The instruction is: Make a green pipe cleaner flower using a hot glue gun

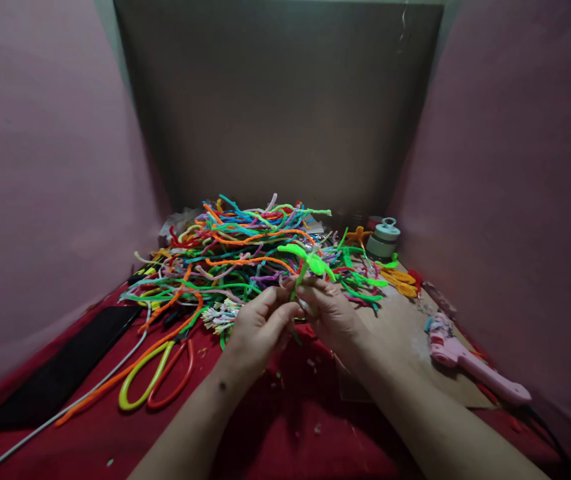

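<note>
Between my two hands is a green pipe-cleaner stem [302, 273] with bright green looped, leaf-like ends fanning out at its top. My left hand [268, 317] is closed on its lower part, thumb and fingers pinched together. From the other side my right hand [329, 310] also pinches the stem, its fingertips close to those of the left. The exact grip is partly hidden by the fingers. Just behind the hands lies a large tangled heap of coloured pipe cleaners [245, 257]. A bundle of pale, thin stalks [222, 316] sits beside my left hand.
Scissors [158, 377] with yellow and red handles lie left on the red cloth [285, 427], near a black flat object [62, 367] and a white cable [90, 393]. At right are a board [405, 333], a pink corded tool [475, 367], yellow-orange loops [399, 281] and a lidded jar [384, 240].
</note>
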`<state>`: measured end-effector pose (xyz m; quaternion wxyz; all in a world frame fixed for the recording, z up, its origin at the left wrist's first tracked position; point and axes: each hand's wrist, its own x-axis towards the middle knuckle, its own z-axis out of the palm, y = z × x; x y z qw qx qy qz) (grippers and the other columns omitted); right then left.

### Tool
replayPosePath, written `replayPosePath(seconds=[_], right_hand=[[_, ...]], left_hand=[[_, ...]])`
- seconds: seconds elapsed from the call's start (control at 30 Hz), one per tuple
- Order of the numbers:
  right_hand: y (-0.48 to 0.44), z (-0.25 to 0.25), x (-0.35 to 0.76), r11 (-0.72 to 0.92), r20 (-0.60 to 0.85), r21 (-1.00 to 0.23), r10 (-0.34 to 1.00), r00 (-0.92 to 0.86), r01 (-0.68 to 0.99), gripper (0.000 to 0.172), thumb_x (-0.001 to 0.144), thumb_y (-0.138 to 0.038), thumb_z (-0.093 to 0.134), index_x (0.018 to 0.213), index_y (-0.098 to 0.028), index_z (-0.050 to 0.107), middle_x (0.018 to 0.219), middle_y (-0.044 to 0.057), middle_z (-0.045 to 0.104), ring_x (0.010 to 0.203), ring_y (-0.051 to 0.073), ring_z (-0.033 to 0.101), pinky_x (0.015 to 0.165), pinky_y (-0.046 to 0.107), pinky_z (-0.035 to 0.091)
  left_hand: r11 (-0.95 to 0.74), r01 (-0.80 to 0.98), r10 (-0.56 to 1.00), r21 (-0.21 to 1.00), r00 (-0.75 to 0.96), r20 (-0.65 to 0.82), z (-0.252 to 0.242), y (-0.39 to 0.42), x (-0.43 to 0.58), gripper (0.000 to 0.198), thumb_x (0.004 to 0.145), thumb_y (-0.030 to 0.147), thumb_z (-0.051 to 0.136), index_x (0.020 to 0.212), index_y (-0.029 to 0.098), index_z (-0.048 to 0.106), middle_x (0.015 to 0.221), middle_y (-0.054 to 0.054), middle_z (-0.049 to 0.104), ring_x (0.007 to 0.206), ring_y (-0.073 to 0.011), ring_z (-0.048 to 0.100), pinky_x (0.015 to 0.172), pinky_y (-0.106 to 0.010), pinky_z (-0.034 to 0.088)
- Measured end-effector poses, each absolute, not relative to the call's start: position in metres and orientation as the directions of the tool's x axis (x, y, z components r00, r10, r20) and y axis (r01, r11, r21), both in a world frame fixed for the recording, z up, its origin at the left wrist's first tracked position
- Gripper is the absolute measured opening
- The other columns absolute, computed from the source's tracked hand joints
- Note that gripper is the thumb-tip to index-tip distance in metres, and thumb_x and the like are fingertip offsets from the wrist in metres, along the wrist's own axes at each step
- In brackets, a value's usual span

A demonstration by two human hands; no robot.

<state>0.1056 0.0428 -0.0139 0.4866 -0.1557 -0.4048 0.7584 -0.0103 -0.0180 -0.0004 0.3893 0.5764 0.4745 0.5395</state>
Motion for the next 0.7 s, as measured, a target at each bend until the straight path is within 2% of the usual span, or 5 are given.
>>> replayPosePath(seconds=[0.1, 0.23, 0.43, 0.57, 0.7], right_hand=[[0.044, -0.019, 0.104, -0.171, 0.129, -0.786, 0.895, -0.427, -0.594, 0.015, 0.062, -0.019, 0.074, 0.076, -0.018, 0.069, 0.071, -0.001, 0.063, 0.063, 0.008, 0.053, 0.051, 0.018, 0.038], [0.041, -0.021, 0.103, -0.154, 0.141, -0.808, 0.886, -0.441, -0.569, 0.016, 0.062, -0.022, 0.075, 0.078, -0.020, 0.070, 0.068, -0.003, 0.061, 0.059, 0.008, 0.050, 0.052, 0.020, 0.036], [0.043, -0.017, 0.108, -0.035, 0.257, -0.854, 0.840, -0.478, -0.519, 0.014, 0.067, -0.023, 0.071, 0.080, -0.017, 0.071, 0.067, -0.001, 0.061, 0.057, 0.008, 0.045, 0.056, 0.022, 0.036], [0.047, -0.017, 0.110, -0.119, 0.234, -0.834, 0.809, -0.540, -0.539, 0.015, 0.068, -0.019, 0.069, 0.083, -0.016, 0.071, 0.066, -0.001, 0.062, 0.055, 0.008, 0.046, 0.054, 0.021, 0.036], [0.045, -0.017, 0.109, -0.208, 0.209, -0.806, 0.776, -0.596, -0.554, 0.017, 0.068, -0.020, 0.070, 0.084, -0.017, 0.071, 0.065, -0.001, 0.062, 0.055, 0.007, 0.049, 0.053, 0.020, 0.037]], left_hand=[[-0.430, 0.546, 0.812, 0.719, -0.115, 0.573, -0.008, -0.017, -0.008, 0.010, 0.082, 0.020, 0.051, 0.074, 0.018, 0.057, 0.060, 0.003, 0.049, 0.054, -0.0083, 0.045, 0.055, -0.021, 0.036], [-0.406, 0.611, 0.798, 0.680, -0.126, 0.589, -0.011, -0.016, -0.010, 0.015, 0.085, 0.020, 0.046, 0.073, 0.018, 0.055, 0.058, 0.004, 0.045, 0.053, -0.0082, 0.041, 0.054, -0.021, 0.033], [-0.231, 0.078, 0.962, 0.970, -0.128, 0.239, 0.000, -0.018, -0.010, 0.018, 0.083, 0.032, 0.050, 0.073, 0.018, 0.054, 0.049, 0.008, 0.035, 0.039, -0.0038, 0.029, 0.038, -0.017, 0.024], [-0.042, -0.276, 0.997, 0.960, 0.054, 0.059, 0.006, -0.018, -0.013, 0.016, 0.080, 0.033, 0.055, 0.077, 0.018, 0.055, 0.047, 0.009, 0.037, 0.031, -0.0017, 0.025, 0.030, -0.014, 0.021], [0.115, -0.445, 0.973, 0.888, 0.230, -0.011, 0.006, -0.018, -0.019, 0.010, 0.081, 0.028, 0.055, 0.079, 0.017, 0.056, 0.048, 0.009, 0.039, 0.029, -0.0002, 0.017, 0.026, -0.012, 0.023]])
